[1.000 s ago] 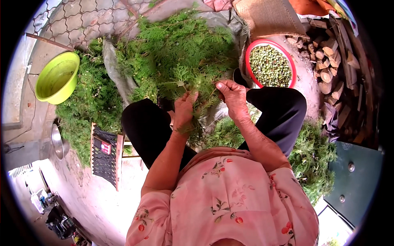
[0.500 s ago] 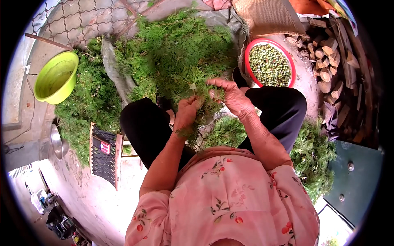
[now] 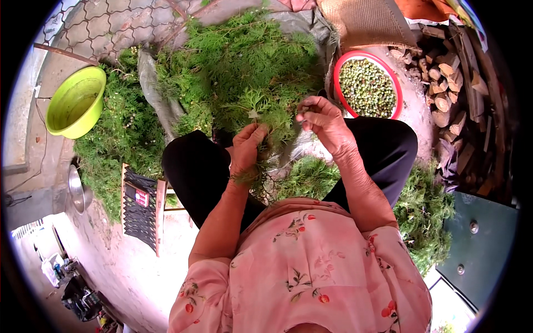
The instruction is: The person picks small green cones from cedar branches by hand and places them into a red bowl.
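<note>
My left hand (image 3: 246,145) is closed around a leafy evergreen branch (image 3: 276,126) with flat, feathery green sprays, held between my knees. Its lower sprigs hang past my wrist. To the right of the branch and apart from it is my right hand (image 3: 327,125), thumb and fingers pinched together. Something small and dark may sit at its fingertips, too small to name. A large heap of cut evergreen branches (image 3: 239,61) lies on a grey sheet (image 3: 152,83) just beyond my hands. Past my right knee, a red-rimmed white basin (image 3: 399,94) holds many small green cones (image 3: 366,86).
A yellow-green tub (image 3: 75,105) stands at the far left, with a metal bowl (image 3: 76,188) nearer. A low woven-seat stool (image 3: 141,213) is beside my left leg. Stacked firewood (image 3: 444,83) and a woven sack (image 3: 361,22) are at the right. More greenery (image 3: 425,213) lies by my right side.
My right hand has drawn back to the right, off the branch, with its fingers pinched. My left hand still grips the branch and has shifted slightly left.
</note>
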A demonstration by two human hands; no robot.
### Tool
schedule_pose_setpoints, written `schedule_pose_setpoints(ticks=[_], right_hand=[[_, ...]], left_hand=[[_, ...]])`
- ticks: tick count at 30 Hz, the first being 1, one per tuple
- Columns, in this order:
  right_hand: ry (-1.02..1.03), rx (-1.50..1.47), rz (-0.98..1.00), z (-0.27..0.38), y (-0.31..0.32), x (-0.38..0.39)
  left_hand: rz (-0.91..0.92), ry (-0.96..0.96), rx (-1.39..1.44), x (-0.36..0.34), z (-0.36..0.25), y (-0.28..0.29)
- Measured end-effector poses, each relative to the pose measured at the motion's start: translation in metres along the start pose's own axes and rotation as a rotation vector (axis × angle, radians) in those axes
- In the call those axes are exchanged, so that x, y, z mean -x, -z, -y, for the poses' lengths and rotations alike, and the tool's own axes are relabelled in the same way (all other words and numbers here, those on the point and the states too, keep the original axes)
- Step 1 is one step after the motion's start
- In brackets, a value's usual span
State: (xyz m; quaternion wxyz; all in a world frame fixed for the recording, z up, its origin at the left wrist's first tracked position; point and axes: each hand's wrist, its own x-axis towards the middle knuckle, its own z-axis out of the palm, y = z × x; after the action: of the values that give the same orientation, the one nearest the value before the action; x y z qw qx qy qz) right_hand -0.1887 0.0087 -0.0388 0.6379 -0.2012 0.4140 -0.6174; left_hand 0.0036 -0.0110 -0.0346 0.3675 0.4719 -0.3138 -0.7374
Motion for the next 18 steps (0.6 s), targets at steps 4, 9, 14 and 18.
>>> schedule_pose_setpoints(ticks=[4,9,14,18], right_hand=[[-0.072,0.132,0.114,-0.012,-0.004,0.007],[0.031,0.353,0.024,-0.016,-0.022,0.008],[-0.115,0.333,0.119,-0.025,-0.006,0.007],[-0.122,0.291,0.095,-0.028,-0.007,0.010]], left_hand=[[0.073,-0.013,0.037,0.000,0.002,-0.003],[0.092,0.090,-0.056,-0.001,0.003,-0.002],[0.063,0.127,-0.029,-0.004,0.005,-0.006],[0.110,0.062,-0.062,-0.004,0.007,-0.004]])
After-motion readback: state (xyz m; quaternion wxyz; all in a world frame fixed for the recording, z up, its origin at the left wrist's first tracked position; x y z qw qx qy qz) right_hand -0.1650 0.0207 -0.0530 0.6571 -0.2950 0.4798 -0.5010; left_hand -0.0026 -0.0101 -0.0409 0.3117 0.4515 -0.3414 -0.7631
